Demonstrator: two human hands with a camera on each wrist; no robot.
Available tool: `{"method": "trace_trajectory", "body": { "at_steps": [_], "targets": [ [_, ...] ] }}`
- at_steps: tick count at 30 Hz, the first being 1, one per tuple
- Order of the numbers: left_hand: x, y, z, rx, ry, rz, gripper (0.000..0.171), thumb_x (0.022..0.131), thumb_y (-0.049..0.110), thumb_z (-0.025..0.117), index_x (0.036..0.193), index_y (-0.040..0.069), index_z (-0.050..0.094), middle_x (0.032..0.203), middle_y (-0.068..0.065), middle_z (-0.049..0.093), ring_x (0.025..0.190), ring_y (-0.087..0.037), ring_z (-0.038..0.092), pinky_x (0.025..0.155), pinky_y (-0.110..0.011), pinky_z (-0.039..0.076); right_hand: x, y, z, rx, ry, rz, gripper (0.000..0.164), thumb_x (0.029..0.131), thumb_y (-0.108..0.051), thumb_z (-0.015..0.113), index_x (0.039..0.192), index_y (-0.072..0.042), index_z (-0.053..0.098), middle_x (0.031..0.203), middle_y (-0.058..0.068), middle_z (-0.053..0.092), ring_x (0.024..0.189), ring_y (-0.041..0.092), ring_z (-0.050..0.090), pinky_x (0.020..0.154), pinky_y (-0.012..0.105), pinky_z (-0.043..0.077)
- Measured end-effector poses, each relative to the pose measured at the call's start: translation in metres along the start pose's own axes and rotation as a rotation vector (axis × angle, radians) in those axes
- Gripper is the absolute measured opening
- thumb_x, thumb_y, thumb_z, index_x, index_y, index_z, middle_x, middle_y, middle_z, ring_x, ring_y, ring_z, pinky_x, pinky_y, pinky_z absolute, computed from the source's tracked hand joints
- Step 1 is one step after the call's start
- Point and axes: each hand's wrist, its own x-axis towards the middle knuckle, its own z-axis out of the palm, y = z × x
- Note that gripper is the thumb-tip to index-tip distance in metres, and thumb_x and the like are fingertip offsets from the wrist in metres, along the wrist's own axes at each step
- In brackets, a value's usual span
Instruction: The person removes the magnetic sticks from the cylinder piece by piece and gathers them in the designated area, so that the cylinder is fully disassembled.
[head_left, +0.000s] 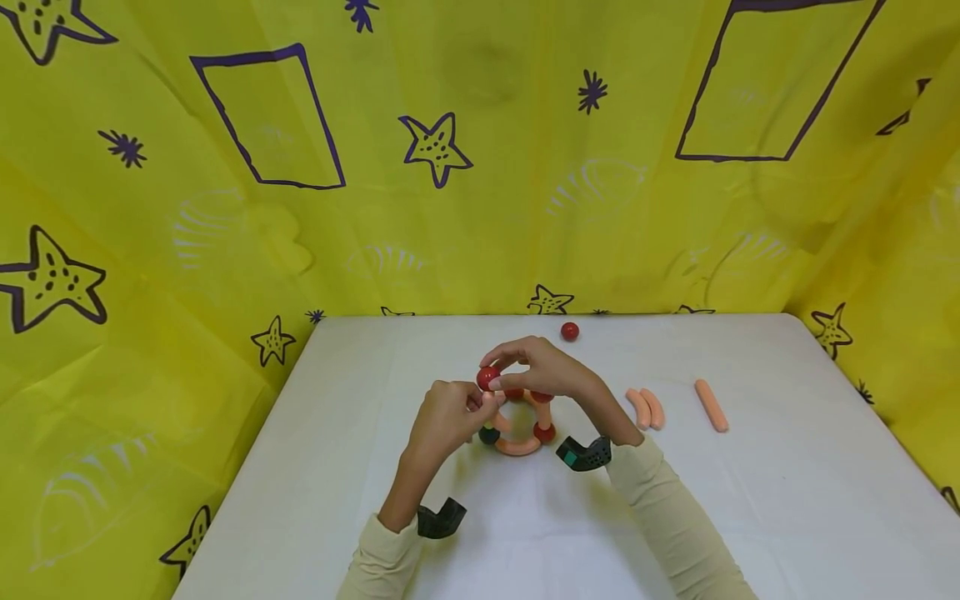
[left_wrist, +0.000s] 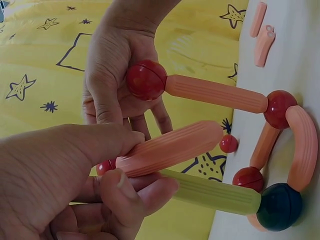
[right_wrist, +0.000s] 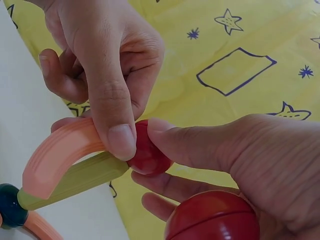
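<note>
My left hand (head_left: 447,414) pinches a curved salmon-coloured stick (left_wrist: 170,148) between thumb and fingers, one end against a red ball (right_wrist: 150,155). My right hand (head_left: 542,367) grips that ball with its thumb and fingers. The ball sits at the upper end of a green stick (left_wrist: 215,192), which rises from a dark blue-green ball (left_wrist: 280,206). These belong to a ball-and-stick frame with a ring of curved sticks (head_left: 519,447) on the table. Near my right palm, another red ball (left_wrist: 146,80) tops a straight salmon stick (left_wrist: 215,93).
On the white table (head_left: 787,500), a loose red ball (head_left: 570,332) lies near the back edge. To the right are two short curved sticks (head_left: 647,408) and a straight salmon stick (head_left: 711,406). A yellow patterned sheet (head_left: 487,233) hangs behind and at the sides.
</note>
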Motion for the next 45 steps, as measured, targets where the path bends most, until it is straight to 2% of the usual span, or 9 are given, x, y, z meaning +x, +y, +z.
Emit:
{"method": "trace_trajectory", "body": {
  "at_steps": [10, 18, 25, 30, 32, 35, 39, 42, 45],
  "targets": [
    [-0.001, -0.002, -0.006, 0.013, -0.026, 0.041, 0.030, 0.091, 0.030, 0.066, 0.069, 0.009, 0.066, 0.064, 0.000, 0.068, 0.034, 0.000, 0.049, 0.039, -0.020, 0.041, 0.000, -0.006, -0.001, -0.032, -0.007, 0.015, 0.028, 0.090, -0.017, 0.070, 0.117, -0.009, 0.069, 0.105, 0.005, 0.074, 0.104, 0.021, 0.066, 0.092, 0.039, 0.052],
    [-0.003, -0.001, -0.012, -0.022, -0.143, 0.077, 0.021, 0.091, 0.022, 0.065, 0.072, 0.012, 0.070, 0.067, 0.004, 0.069, 0.039, -0.017, 0.059, 0.041, -0.021, 0.039, -0.001, -0.007, -0.003, -0.044, -0.019, 0.000, 0.028, 0.091, -0.015, 0.068, 0.117, -0.007, 0.068, 0.109, 0.007, 0.074, 0.108, 0.025, 0.067, 0.096, 0.048, 0.050],
    [-0.003, -0.005, -0.020, -0.062, -0.173, 0.076, 0.018, 0.093, 0.019, 0.060, 0.083, 0.010, 0.071, 0.074, 0.003, 0.072, 0.042, -0.008, 0.059, 0.046, -0.022, 0.043, -0.001, -0.008, -0.005, 0.025, -0.058, 0.015, 0.031, 0.091, -0.016, 0.069, 0.119, -0.005, 0.066, 0.115, 0.012, 0.071, 0.110, 0.028, 0.067, 0.091, 0.041, 0.054],
    [-0.002, -0.015, -0.032, -0.227, -0.233, 0.033, 0.019, 0.099, 0.021, 0.054, 0.098, 0.007, 0.067, 0.080, 0.004, 0.076, 0.054, -0.014, 0.066, 0.053, -0.027, 0.048, 0.000, -0.008, -0.004, 0.057, -0.061, 0.054, 0.030, 0.091, -0.016, 0.070, 0.119, -0.007, 0.066, 0.114, 0.012, 0.071, 0.109, 0.028, 0.067, 0.089, 0.038, 0.054],
    [-0.001, -0.020, -0.037, -0.254, -0.231, 0.016, 0.021, 0.100, 0.025, 0.053, 0.101, 0.009, 0.066, 0.082, 0.005, 0.076, 0.057, -0.015, 0.067, 0.052, -0.028, 0.047, 0.001, -0.008, -0.004, 0.065, -0.060, 0.069, 0.030, 0.090, -0.018, 0.070, 0.119, -0.008, 0.066, 0.113, 0.011, 0.072, 0.109, 0.027, 0.067, 0.089, 0.038, 0.054],
    [0.001, -0.030, -0.043, -0.244, -0.186, -0.012, 0.022, 0.101, 0.028, 0.054, 0.104, 0.011, 0.067, 0.081, 0.005, 0.076, 0.060, -0.016, 0.068, 0.049, -0.028, 0.046, 0.002, -0.007, -0.003, 0.065, -0.057, 0.085, 0.030, 0.090, -0.020, 0.071, 0.118, -0.009, 0.066, 0.113, 0.008, 0.072, 0.109, 0.026, 0.067, 0.089, 0.038, 0.054],
    [0.006, -0.046, -0.044, -0.223, -0.131, -0.084, 0.026, 0.101, 0.028, 0.054, 0.108, 0.008, 0.068, 0.080, 0.002, 0.076, 0.067, -0.017, 0.068, 0.058, -0.029, 0.047, 0.003, -0.008, -0.002, 0.059, -0.051, 0.093, 0.031, 0.090, -0.020, 0.071, 0.119, -0.010, 0.066, 0.112, 0.007, 0.072, 0.108, 0.026, 0.067, 0.091, 0.039, 0.053],
    [0.009, -0.060, -0.038, -0.182, -0.125, -0.140, 0.029, 0.101, 0.027, 0.054, 0.110, 0.003, 0.068, 0.077, -0.001, 0.073, 0.072, -0.015, 0.064, 0.066, -0.028, 0.047, 0.003, -0.008, -0.001, 0.043, -0.041, 0.100, 0.030, 0.090, -0.020, 0.071, 0.118, -0.011, 0.066, 0.112, 0.005, 0.072, 0.110, 0.026, 0.066, 0.093, 0.041, 0.052],
    [0.012, -0.075, -0.031, -0.120, -0.129, -0.181, 0.031, 0.100, 0.025, 0.055, 0.112, -0.001, 0.068, 0.072, -0.002, 0.070, 0.072, -0.014, 0.059, 0.066, -0.027, 0.045, 0.002, -0.008, 0.000, 0.020, -0.037, 0.093, 0.030, 0.090, -0.021, 0.071, 0.118, -0.013, 0.066, 0.110, 0.003, 0.073, 0.111, 0.026, 0.065, 0.096, 0.044, 0.050]
  ]
}}
